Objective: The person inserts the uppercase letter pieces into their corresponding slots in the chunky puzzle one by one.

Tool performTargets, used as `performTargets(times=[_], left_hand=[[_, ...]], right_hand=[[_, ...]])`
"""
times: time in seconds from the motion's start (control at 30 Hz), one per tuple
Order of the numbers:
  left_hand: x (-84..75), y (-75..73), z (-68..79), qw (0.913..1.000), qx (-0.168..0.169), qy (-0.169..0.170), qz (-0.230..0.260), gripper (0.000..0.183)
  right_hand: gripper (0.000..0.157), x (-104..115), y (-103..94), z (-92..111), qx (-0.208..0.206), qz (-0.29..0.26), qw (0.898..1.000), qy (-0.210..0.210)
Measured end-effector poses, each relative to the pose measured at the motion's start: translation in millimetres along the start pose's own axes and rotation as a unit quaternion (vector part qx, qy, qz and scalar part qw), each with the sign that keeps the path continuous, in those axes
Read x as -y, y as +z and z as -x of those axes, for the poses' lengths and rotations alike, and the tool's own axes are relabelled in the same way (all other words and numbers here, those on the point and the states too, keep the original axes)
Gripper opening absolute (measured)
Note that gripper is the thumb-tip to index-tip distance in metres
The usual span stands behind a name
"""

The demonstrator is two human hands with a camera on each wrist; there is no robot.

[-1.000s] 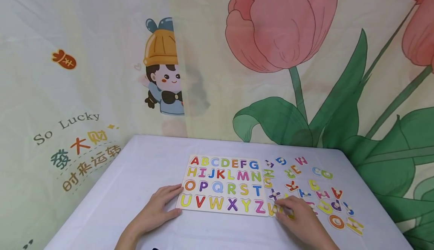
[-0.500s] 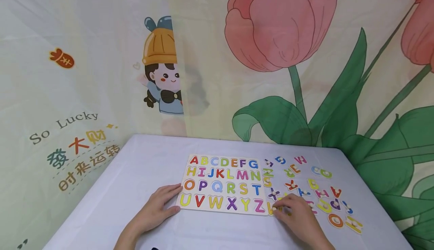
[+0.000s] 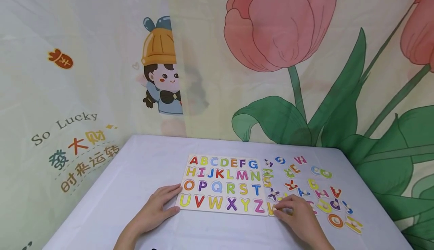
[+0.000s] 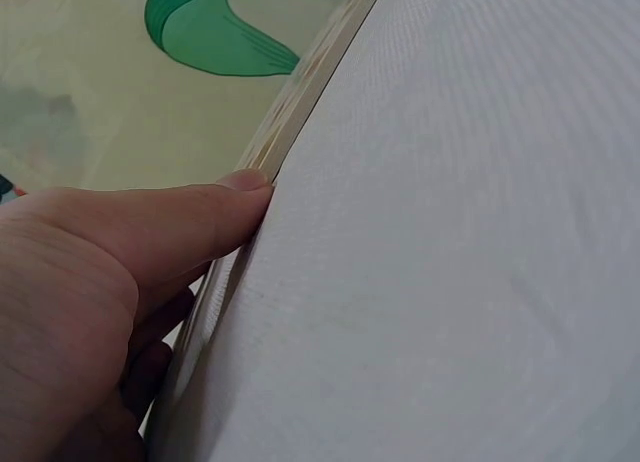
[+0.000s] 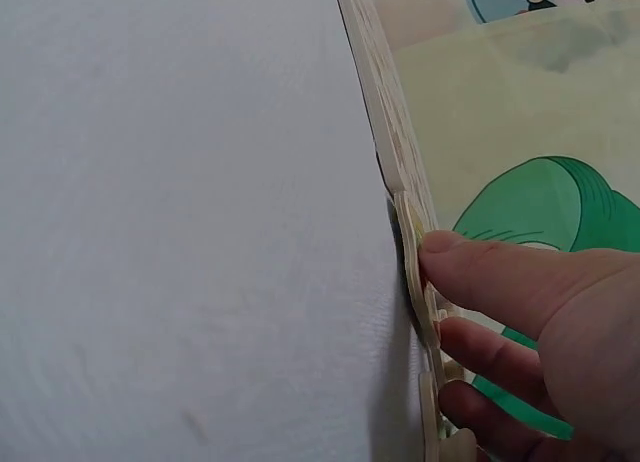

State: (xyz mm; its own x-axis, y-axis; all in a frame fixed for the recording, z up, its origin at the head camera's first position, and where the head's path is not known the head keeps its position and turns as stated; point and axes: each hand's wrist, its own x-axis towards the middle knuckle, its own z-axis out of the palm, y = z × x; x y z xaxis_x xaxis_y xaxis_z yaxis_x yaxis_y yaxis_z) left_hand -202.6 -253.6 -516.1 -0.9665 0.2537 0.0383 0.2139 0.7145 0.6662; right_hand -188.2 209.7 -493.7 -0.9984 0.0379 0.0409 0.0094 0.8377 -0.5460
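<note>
A pale alphabet puzzle board [image 3: 222,213], its rows of colourful letters running A to Z, lies on the white table. My left hand [image 3: 157,208] rests at the board's left edge with fingers fairly straight; in the left wrist view its thumb [image 4: 200,217] touches the board's side. Beside the board's lower right corner, my right hand [image 3: 298,218] pinches the knob of a yellow letter puzzle piece [image 3: 270,209], which looks like a W and is partly hidden by the fingers. In the right wrist view this wooden piece [image 5: 408,247] is slightly tilted against the board's end.
Many loose knobbed letter pieces lie right of the board, among them a purple X [image 3: 273,194], a yellow S [image 3: 267,182], an orange O [image 3: 335,221] and a red A [image 3: 336,192]. A printed cloth [image 3: 210,121] hangs behind the table.
My right hand has shifted slightly left and its fingers have closed over the yellow letter piece's knob, covering more of it. My left hand stays at the board's edge.
</note>
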Motion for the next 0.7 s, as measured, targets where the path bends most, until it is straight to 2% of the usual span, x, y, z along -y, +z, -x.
performTargets(times=[0.2,0.37,0.53,0.7], left_hand=[[-3.0,-2.1,0.1,0.9999,-0.004,0.011,-0.008,0.065],[-3.2,-3.0,1.7,0.9995,-0.010,0.030,-0.011,0.065],[0.0,-0.4,2.8,0.9998,-0.005,0.018,-0.008,0.065],[1.8,1.0,2.7,0.9999,-0.005,0.015,-0.007,0.066]], right_hand=[[0.011,9.2,-5.1,-0.4,-0.016,0.001,1.000,-0.017],[0.012,30.1,-2.3,-1.2,-0.019,-0.022,0.998,-0.051],[0.017,56.5,11.8,-3.2,-0.004,-0.047,0.995,-0.089],[0.013,79.2,30.8,-9.8,0.013,-0.056,0.989,-0.140]])
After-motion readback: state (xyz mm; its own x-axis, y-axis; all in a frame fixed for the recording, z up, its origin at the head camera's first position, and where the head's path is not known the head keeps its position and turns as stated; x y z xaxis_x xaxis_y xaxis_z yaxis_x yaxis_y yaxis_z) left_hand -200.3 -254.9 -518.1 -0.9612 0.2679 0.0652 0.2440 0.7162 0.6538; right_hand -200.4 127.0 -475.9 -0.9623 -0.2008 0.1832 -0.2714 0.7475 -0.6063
